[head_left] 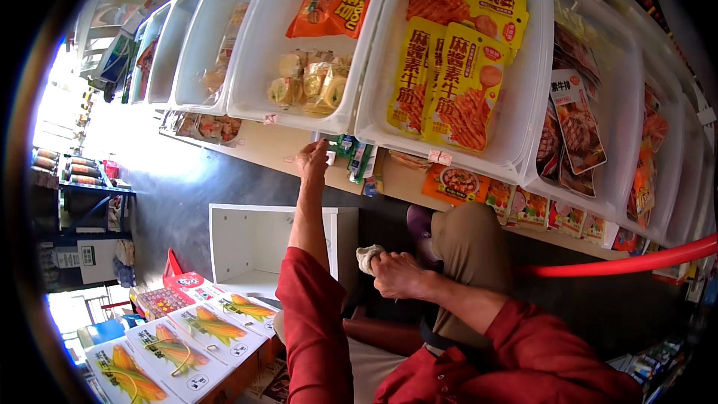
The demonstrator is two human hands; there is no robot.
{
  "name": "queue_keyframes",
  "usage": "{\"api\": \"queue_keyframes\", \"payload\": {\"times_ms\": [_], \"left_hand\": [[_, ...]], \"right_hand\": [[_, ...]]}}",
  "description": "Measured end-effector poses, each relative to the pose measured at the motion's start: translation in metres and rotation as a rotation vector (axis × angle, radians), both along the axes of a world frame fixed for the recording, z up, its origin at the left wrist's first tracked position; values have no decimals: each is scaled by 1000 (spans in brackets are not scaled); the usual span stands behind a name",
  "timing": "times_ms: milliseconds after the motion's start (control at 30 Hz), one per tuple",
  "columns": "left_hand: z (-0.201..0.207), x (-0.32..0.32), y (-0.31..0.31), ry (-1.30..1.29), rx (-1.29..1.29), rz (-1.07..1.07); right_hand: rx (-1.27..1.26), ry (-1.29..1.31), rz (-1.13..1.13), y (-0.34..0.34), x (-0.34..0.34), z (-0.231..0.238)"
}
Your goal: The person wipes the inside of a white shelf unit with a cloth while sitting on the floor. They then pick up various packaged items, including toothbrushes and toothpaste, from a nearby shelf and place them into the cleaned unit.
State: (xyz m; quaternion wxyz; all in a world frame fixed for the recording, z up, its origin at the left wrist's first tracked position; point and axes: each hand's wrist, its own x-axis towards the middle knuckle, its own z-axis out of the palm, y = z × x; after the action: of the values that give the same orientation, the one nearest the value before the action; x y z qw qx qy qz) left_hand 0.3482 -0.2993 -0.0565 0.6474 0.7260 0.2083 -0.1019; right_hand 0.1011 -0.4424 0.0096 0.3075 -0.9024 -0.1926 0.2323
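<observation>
My left hand (311, 160) reaches up to the front edge of a clear bin (299, 116) that holds an orange snack bag (333, 6) and several pale round wrapped packs (313, 82). Its fingertips are drawn together at a small pale piece below the bin's rim, too small to name. Green packets (359, 158) hang just right of these fingers. Nearer my body, my right hand (404, 277) is closed around a crumpled off-white cloth (368, 258), which sticks out past the fingers over my lap.
More clear bins run both ways, one with yellow snack packets (464, 82), another with dark pouches (576, 123). Packets line the shelf below (456, 182). A white open box-shaped cabinet (254, 254) stands before me. Corn-printed cartons (187, 340) lie lower left; a red tube (621, 260) crosses at right.
</observation>
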Motion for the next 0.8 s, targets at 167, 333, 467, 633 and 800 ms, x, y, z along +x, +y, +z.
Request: {"api": "queue_keyframes", "payload": {"times_ms": [167, 333, 467, 633, 800], "left_hand": [[6, 0, -7, 67, -45, 107], [22, -22, 0, -98, -349, 268], [58, -99, 27, -343, -291, 255], [105, -240, 43, -311, -230, 337], [94, -365, 72, -310, -232, 467]], "right_hand": [[-10, -10, 31, 8, -4, -3], [9, 115, -169, 3, 12, 9], [168, 109, -496, 3, 20, 19], [500, -180, -552, -18, 33, 25], [730, 67, -525, -8, 24, 44]]}}
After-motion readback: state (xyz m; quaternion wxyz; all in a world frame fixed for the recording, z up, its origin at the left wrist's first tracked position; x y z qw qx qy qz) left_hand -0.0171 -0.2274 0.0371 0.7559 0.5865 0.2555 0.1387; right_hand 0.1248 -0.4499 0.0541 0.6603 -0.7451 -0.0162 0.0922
